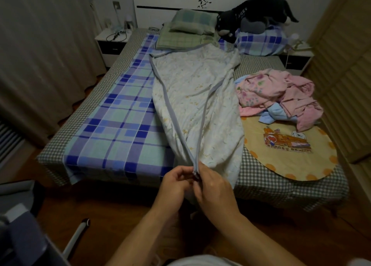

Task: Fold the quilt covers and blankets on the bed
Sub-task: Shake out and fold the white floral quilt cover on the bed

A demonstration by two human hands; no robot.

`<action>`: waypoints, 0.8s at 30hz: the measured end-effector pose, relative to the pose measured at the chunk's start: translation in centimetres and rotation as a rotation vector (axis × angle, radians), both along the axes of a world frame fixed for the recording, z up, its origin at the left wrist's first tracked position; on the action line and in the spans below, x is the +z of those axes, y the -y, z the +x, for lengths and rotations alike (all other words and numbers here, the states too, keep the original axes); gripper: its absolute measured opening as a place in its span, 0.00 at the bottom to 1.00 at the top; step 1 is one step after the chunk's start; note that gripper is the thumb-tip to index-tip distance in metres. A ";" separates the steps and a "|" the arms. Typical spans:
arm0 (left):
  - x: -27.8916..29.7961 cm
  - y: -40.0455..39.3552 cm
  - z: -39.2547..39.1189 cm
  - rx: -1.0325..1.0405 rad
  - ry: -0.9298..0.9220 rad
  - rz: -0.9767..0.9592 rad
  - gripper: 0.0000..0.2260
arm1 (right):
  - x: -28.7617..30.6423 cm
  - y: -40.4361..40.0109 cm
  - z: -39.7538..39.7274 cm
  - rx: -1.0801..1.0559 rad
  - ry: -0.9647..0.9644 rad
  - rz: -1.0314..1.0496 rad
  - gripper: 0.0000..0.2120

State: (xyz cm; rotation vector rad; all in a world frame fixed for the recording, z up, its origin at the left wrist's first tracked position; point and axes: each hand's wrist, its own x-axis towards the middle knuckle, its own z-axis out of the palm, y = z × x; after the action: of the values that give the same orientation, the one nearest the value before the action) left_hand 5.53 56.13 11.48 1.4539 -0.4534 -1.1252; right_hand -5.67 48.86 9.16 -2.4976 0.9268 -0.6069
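A pale floral quilt cover (200, 97) with a grey border lies lengthwise down the middle of the bed (281, 182). Its near end is drawn off the foot of the bed. My left hand (174, 182) and my right hand (212, 187) pinch the two grey-edged corners together there. A blue plaid sheet (116, 125) lies flat on the left half. A crumpled pink blanket (281, 93) with a light blue piece sits in a heap on the right.
A round yellow cartoon mat (291, 151) lies at the bed's right foot. Pillows (190, 22) and a dark plush toy (257, 12) are at the headboard. Nightstands flank the bed. Curtains hang on the left, and a chair leg (78, 235) is near my left.
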 end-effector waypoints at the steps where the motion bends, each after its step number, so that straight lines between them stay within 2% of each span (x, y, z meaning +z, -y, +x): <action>1: 0.2 0.3 -0.1 -0.020 0.028 -0.005 0.18 | 0.2 0.5 -0.3 -0.009 0.034 -0.014 0.26; 5: 1.2 2.1 -0.3 -0.075 0.175 -0.071 0.20 | 1.6 3.3 -1.5 -0.023 0.191 -0.047 0.17; 9: 1.8 5.3 0.6 -0.058 0.632 -0.229 0.16 | 3.2 5.6 -3.1 0.034 0.271 -0.013 0.14; 12: 3.8 8.6 1.4 -0.346 0.847 -0.353 0.17 | 4.6 6.9 -4.1 0.053 0.373 0.004 0.13; 15: 6.4 12.3 2.5 -0.637 0.982 -0.354 0.12 | 6.5 8.9 -5.5 -0.016 0.458 -0.025 0.12; 20: 9.3 19.4 4.5 -1.025 1.278 -0.443 0.10 | 11.5 12.5 -7.1 0.008 0.425 -0.129 0.12; 22: 11.0 22.0 4.8 -1.141 1.336 -0.465 0.11 | 14.2 13.8 -7.8 0.015 0.413 -0.162 0.12; 24: 12.9 24.5 5.3 -1.168 1.311 -0.499 0.15 | 17.4 15.5 -8.7 -0.055 0.457 -0.233 0.13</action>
State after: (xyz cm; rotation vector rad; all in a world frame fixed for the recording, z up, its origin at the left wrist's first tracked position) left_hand 10.88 31.58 24.34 1.2452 -2.5181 -0.5635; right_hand -14.33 33.38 26.59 -2.3703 0.7829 -1.3017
